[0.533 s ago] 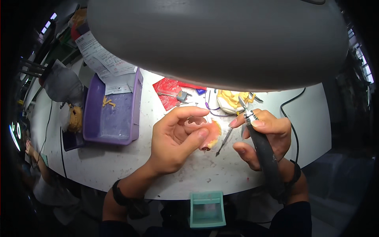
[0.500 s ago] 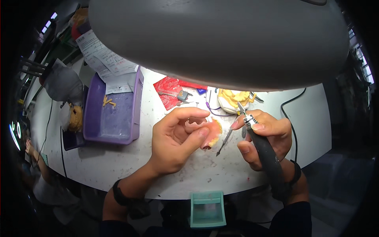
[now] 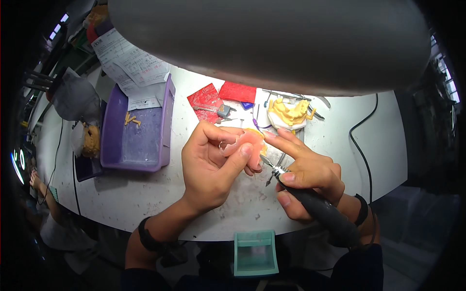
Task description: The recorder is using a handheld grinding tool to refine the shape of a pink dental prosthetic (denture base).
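Observation:
Between the thumb and fingers of my left hand is a pink denture base with a yellowish edge on its right side. My right hand grips a black rotary handpiece with a silver collar. Its pointed bur lies at the lower right edge of the denture base; whether it touches, I cannot tell. My right index finger reaches toward the base's upper edge. Partly hidden behind my right hand, a slim metal hand tool lies on the table. A yellow and white dental cast sits just beyond my hands.
A purple tray at the left holds small tan sticks and papers. Red sheets lie at the back. A large grey lamp hangs overhead. A black cable runs at the right; a teal drawer is in front.
My right hand has moved left and down, bringing the handpiece's bur to the denture base. My left hand has turned the base slightly. The cast is now more visible below the lamp.

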`<action>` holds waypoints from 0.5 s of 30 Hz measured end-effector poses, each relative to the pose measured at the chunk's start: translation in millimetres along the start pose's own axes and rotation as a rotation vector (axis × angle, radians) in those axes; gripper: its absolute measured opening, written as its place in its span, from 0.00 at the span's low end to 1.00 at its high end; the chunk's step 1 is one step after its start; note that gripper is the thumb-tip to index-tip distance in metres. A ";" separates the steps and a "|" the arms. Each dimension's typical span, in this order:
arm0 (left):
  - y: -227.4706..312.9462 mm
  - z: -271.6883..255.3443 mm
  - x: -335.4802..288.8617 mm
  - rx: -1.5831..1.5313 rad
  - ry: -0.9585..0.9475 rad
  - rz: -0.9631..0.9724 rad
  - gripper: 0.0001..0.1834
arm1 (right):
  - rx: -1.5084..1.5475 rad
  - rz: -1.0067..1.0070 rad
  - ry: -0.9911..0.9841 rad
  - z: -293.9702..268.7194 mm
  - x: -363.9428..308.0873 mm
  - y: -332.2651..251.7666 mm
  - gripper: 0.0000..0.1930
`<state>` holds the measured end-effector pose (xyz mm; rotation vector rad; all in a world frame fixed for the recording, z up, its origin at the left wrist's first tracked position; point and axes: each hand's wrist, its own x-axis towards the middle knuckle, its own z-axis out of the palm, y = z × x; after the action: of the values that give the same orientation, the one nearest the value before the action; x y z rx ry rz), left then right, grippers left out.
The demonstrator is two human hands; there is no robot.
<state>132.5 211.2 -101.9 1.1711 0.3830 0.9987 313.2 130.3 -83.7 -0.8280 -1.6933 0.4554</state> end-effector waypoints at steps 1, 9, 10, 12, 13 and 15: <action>0.4 -0.8 -0.2 0.022 -0.003 -0.010 0.12 | 0.001 0.004 0.002 0.1 -0.2 0.4 0.19; 2.2 2.3 -3.2 0.100 0.061 0.010 0.10 | -0.019 0.034 -0.021 4.4 -0.8 1.3 0.16; 1.3 3.2 -3.2 0.127 0.071 0.027 0.10 | -0.055 0.021 -0.033 4.9 -0.1 0.1 0.15; -0.6 3.6 -3.6 0.149 0.074 0.067 0.11 | -0.124 -0.009 -0.056 5.7 2.1 -2.4 0.14; -2.2 3.0 -4.0 0.143 0.067 0.088 0.11 | -0.093 0.019 -0.085 3.1 3.5 -3.9 0.14; -3.7 3.0 -4.3 0.170 0.058 0.112 0.12 | -0.017 0.060 -0.064 -1.6 3.3 -5.3 0.15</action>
<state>134.1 205.8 -105.1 1.3307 0.4598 1.1163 312.8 129.0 -77.5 -0.8865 -1.7374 0.5137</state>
